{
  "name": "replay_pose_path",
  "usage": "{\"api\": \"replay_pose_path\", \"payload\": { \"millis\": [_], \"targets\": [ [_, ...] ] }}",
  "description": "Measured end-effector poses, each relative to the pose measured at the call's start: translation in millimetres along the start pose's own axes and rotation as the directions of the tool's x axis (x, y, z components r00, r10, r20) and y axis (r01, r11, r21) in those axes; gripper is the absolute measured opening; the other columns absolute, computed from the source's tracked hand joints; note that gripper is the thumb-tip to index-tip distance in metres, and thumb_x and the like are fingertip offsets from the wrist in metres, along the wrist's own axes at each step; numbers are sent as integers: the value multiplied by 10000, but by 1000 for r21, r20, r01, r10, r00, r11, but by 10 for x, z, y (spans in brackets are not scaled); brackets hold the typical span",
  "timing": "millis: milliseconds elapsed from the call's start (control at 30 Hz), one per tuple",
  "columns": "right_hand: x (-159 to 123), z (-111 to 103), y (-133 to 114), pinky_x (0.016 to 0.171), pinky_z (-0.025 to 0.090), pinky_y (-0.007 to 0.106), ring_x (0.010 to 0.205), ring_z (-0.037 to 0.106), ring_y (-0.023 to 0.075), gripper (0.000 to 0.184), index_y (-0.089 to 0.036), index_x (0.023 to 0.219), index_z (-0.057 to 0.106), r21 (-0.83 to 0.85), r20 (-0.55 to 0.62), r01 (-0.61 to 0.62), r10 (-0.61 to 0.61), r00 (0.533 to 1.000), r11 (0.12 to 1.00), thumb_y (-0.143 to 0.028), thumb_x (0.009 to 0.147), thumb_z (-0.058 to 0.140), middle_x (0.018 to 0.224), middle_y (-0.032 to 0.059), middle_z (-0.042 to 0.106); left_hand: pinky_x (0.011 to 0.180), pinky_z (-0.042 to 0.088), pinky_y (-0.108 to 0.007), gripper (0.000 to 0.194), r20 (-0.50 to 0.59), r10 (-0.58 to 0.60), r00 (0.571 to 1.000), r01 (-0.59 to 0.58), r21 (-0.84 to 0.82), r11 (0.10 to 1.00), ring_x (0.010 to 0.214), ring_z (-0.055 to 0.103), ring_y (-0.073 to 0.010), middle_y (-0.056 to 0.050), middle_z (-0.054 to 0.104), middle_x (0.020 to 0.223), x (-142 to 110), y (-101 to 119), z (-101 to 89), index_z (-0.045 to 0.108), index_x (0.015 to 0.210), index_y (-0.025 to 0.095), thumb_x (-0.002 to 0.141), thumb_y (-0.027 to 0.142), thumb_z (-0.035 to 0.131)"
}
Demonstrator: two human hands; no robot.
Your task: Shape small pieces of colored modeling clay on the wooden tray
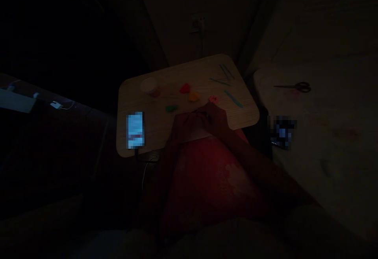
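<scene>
Dim room is around me, and my wooden tabletop (212, 69) stands in front of me. My left hand (184, 124) and my right hand (214, 119) come together at its near edge. It is too dark, so I cannot tell if my fingers (201, 111) are grasping something. A pink clay piece (213, 99) lies just beyond them, near an orange clay piece (193, 97).

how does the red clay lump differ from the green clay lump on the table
The red clay lump looks taller and rounder, while the green clay lump looks lower and stretched sideways. The red clay lump also shows brighter in the dim light than the darker green clay lump, and it lies farther from the person. Both rest apart on the same wooden table.
</scene>
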State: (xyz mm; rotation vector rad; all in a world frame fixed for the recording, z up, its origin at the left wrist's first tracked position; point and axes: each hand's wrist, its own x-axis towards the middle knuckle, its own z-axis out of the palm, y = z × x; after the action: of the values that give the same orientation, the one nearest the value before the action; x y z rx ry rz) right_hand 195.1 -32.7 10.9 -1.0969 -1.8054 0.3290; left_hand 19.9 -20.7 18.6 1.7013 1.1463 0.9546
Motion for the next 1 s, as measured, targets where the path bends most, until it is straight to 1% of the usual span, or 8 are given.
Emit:
{"api": "replay_pose_path", "payload": {
  "millis": [133, 267, 300, 367, 433, 500, 767, 1000],
  "targets": [
    [7, -14, 22, 820, 547, 384, 867, 661, 233, 238, -234, 955, 676, -1, -132, -56, 56, 990, 998, -392, 1014, 509, 899, 90, 703, 496, 265, -270, 514, -7, 5, 1000, -5, 23, 1000, 499, 365, -98, 28, 435, 516, -15, -9, 6, 477, 546, 184, 961, 481, 535],
    [6, -24, 91, 755, 538, 370, 843, 657, 225, 294, -223, 1003, 633, 95, -343, -205, 225, 912, 974, -428, 1044, 427, 951, 104, 693, 497, 314, -270, 546, -82, -11, 997, 11, -4, 1000, 501, 414, -113, 10, 470, 512, -19, -38, -20, 499, 536, 187, 972, 516, 521],
    [4, -23, 101, 744, 536, 362, 812, 657, 215, 309, -220, 1007, 637, 112, -329, -215, 241, 913, 970, -438, 1046, 423, 947, 99, 702, 528, 360, -273, 550, -106, -5, 994, 2, -21, 1000, 534, 462, -123, -4, 512, 542, -15, -42, -30, 522, 553, 186, 984, 527, 498],
    [4, -19, 106, 751, 540, 351, 784, 671, 207, 335, -220, 975, 670, 96, -228, -192, 209, 951, 977, -458, 1038, 442, 911, 85, 727, 618, 434, -283, 540, -147, 25, 989, -31, -40, 999, 620, 537, -141, -26, 587, 625, -3, -42, -46, 576, 610, 184, 997, 546, 474],
    [9, -13, 92, 769, 549, 348, 795, 699, 213, 343, -224, 942, 712, 71, -114, -151, 158, 981, 986, -456, 1027, 474, 892, 78, 758, 678, 459, -291, 529, -160, 44, 986, -50, -34, 998, 677, 565, -153, -34, 618, 680, 8, -40, -56, 605, 658, 187, 996, 569, 467],
    [19, -10, 75, 779, 560, 350, 808, 722, 221, 343, -225, 928, 748, 64, -71, -137, 142, 987, 988, -434, 1021, 493, 891, 75, 783, 690, 460, -296, 531, -155, 37, 987, -40, -21, 999, 691, 567, -159, -34, 619, 691, 14, -39, -60, 606, 671, 191, 993, 588, 462],
    [34, -8, 97, 811, 581, 349, 811, 741, 211, 229, -251, 894, 819, 40, -63, -111, 113, 992, 993, -366, 970, 635, 879, 44, 805, 697, 452, -300, 521, -144, 8, 990, -9, -2, 1000, 688, 562, -163, -29, 612, 678, 15, -44, -63, 596, 656, 199, 997, 568, 459],
    [48, -14, 87, 884, 585, 397, 902, 727, 228, 197, -264, 934, 817, 29, -128, -104, 107, 986, 994, -372, 964, 655, 942, 53, 803, 672, 436, -297, 522, -157, 16, 988, -19, -18, 1000, 664, 540, -155, -22, 590, 658, 15, -28, -60, 592, 647, 198, 993, 571, 472]
  ]
}}
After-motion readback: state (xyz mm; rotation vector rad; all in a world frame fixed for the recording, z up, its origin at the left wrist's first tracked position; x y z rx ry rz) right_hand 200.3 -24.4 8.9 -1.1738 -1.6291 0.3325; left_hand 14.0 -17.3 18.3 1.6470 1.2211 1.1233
